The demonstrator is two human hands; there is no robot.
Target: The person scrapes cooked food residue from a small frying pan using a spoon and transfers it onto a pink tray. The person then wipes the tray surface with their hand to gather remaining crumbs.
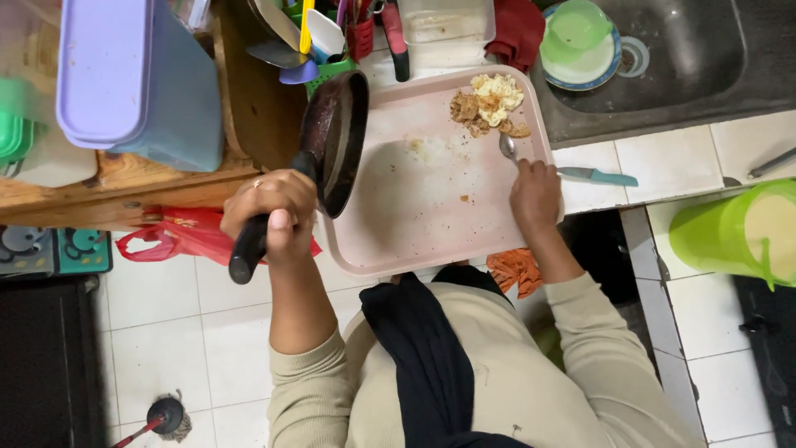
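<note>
My left hand (pixel 269 214) grips the black handle of a dark frying pan (pixel 336 137), which is tilted on its side over the left edge of a pink tray (pixel 414 224). My right hand (pixel 535 195) holds a metal spoon (pixel 507 147) whose bowl rests on the tray just below a heap of yellow and brown fried food (pixel 489 104) at the tray's far right corner. Crumbs and smears lie across the middle of the tray.
A teal-handled knife (pixel 599 176) lies on the white tiled counter right of the tray. A sink (pixel 688 58) holds a plate with a green bowl. A green jug (pixel 734 232) stands at right. A lilac-lidded blue box (pixel 137 79) sits on a wooden shelf at left, utensils behind the pan.
</note>
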